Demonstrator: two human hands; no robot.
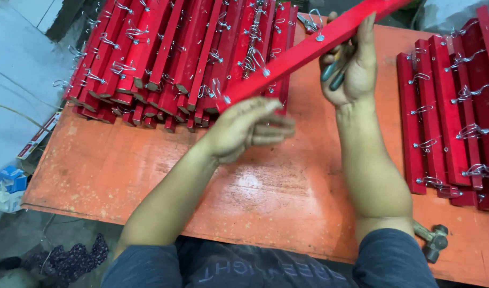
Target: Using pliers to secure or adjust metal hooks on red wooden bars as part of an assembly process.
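Head view: a long red wooden slat is held slantwise above the far middle of the orange table, its low end near the table's centre, its high end running off past the far edge. The right hand is raised upright under the slat's mid part, w/ fingers stretched straight & pressed together against the slat's back, thumb tucked in front. A tool w/ 2 dark teal grips is also clamped in that palm; its working end is hidden. The left hand is blurred, just below the slat's low end; fingers are loosely curled, nearly together, nothing seen pinched. Contact w/ the slat can't be told.

The slat looks flat, narrow, painted glossy red, w/ small metal wire hooks fixed along its face, approx. 3 visible.

A big heap of like slats is stacked at the far left corner. Another row of slats is laid along the right edge. A small hammer is lying by the near right edge, beside the right elbow.
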